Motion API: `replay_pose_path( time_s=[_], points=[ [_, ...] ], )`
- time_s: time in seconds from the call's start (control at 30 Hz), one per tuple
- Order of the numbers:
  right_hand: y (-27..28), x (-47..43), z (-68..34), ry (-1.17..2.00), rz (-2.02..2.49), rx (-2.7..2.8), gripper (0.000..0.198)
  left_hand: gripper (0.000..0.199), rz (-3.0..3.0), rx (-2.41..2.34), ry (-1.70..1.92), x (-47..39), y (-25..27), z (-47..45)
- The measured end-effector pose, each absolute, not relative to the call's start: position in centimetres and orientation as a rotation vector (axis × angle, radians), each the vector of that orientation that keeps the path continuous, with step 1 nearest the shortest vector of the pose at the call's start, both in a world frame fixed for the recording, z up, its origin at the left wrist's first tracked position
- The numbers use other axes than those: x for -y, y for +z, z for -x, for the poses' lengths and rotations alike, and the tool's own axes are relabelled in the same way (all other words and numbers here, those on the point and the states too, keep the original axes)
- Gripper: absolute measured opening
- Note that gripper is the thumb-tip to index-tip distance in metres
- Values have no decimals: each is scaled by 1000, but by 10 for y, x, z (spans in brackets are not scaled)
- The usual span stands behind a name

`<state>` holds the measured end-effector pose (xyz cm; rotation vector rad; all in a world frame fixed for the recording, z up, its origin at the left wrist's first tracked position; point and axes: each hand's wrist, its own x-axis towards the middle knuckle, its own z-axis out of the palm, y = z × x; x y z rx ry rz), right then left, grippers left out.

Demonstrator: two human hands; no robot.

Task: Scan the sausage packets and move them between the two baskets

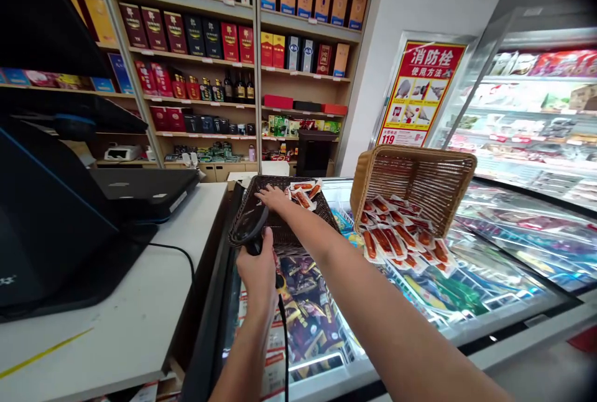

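Note:
My left hand point(259, 268) is wrapped around the handle of a black barcode scanner point(249, 223), whose cable hangs down past the wrist. Beyond it, my right hand point(274, 196) reaches across into a dark brown wicker basket point(298, 237). The fingers of that hand look stretched out near the basket's left side, partly hidden by the scanner, and nothing shows in them. Several wrapped sausages point(303, 193) lie in the dark basket, to the right of my right hand.
A tan wicker basket point(415, 162) lies tipped on its side, with packed sausages point(396, 234) spilling onto the glass-topped freezer point(321, 364). At left, a white counter point(140, 302) carries a black checkout machine point(46, 221). Shelves of boxed bottles point(200, 35) stand behind.

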<state>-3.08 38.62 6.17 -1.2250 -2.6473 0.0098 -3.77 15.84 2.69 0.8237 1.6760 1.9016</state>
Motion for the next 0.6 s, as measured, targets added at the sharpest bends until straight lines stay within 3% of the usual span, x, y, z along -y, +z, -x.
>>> replay_pose_path(
  time_s=[0.17, 0.33, 0.47, 0.6],
  points=[
    [61, -397, 33, 1, 1055, 2728, 30, 47, -790, -1678, 1884, -158, 20, 36],
    [73, -382, -4, 20, 1146, 2477, 39, 43, -725, -1644, 1865, -154, 33, 27],
    [79, -353, -58, 333, 1234, 1946, 59, 42, -697, -1577, 1884, -153, 41, 22],
    [69, -316, -115, 859, 1001, 1408, 51, 43, -753, -1572, 1883, -155, 40, 19]
  ],
)
